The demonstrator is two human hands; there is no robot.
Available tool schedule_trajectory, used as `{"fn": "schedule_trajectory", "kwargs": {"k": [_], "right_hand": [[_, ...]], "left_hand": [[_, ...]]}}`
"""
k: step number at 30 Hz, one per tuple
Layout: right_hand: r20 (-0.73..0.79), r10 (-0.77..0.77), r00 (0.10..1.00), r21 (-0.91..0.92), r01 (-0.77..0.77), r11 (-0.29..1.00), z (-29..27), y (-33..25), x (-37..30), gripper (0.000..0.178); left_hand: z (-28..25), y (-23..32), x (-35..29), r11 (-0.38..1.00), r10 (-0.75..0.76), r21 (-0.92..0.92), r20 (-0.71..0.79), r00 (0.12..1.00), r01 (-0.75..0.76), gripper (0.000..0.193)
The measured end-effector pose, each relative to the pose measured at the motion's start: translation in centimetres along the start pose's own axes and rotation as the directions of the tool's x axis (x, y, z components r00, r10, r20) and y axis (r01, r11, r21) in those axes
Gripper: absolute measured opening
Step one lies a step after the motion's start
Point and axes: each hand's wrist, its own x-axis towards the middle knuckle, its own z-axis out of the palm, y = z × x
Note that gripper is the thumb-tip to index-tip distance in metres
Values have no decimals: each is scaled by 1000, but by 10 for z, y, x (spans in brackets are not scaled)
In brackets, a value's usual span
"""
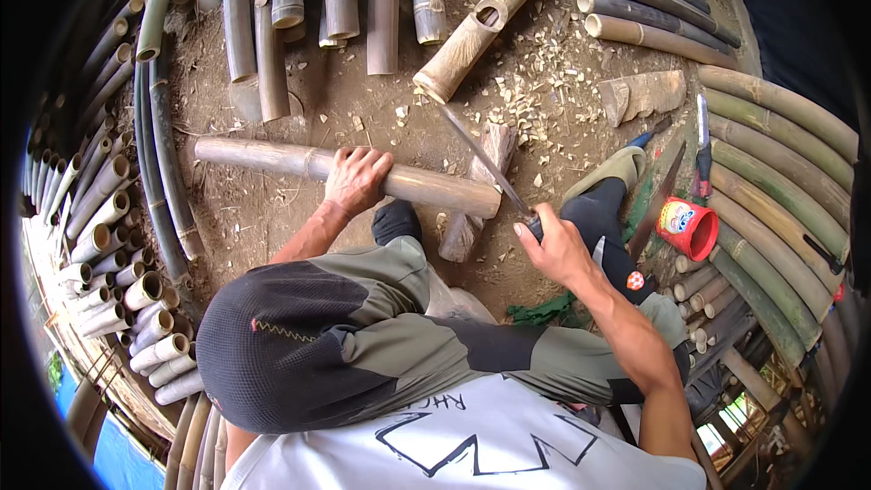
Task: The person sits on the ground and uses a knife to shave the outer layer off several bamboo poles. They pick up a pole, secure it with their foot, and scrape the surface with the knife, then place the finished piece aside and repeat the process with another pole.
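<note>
A brown bamboo pole (pixel 272 156) lies across the ground in front of me, its right end resting on a short wooden block (pixel 461 234). My left hand (pixel 357 179) is wrapped over the pole near its middle. In my right hand (pixel 555 243) is a long-bladed cutting tool (pixel 481 154) with a dark handle. Its narrow blade points forward and left, passing close to the pole's right end. Whether the blade touches the pole, or has teeth, I cannot tell. Beyond lies a pale scraped bamboo piece (pixel 458 54) with an opening cut in its side.
Bamboo poles (pixel 340 0) lie ahead, with stacked lengths (pixel 113 209) at left and split bamboo (pixel 771 191) at right. Wood chips (pixel 535 100) litter the dirt. A red container (pixel 691 229), a knife (pixel 703 145) and a wood chunk (pixel 642 95) sit at right.
</note>
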Motion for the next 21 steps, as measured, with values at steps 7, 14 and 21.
{"fn": "schedule_trajectory", "kwargs": {"k": [7,14,21], "right_hand": [[-91,-10,996,-93,2,996,37,56,3,40],[13,52,999,-69,-51,996,23,56,-12,40],[-233,-192,953,95,219,971,-1,-19,-25,31]], "left_hand": [[-4,3,6,1000,3,-4,31,1000,-3,36],[-28,-4,11,1000,6,-3,400,917,-5,66],[-26,-8,21,999,-21,-32,475,880,41,50]]}}
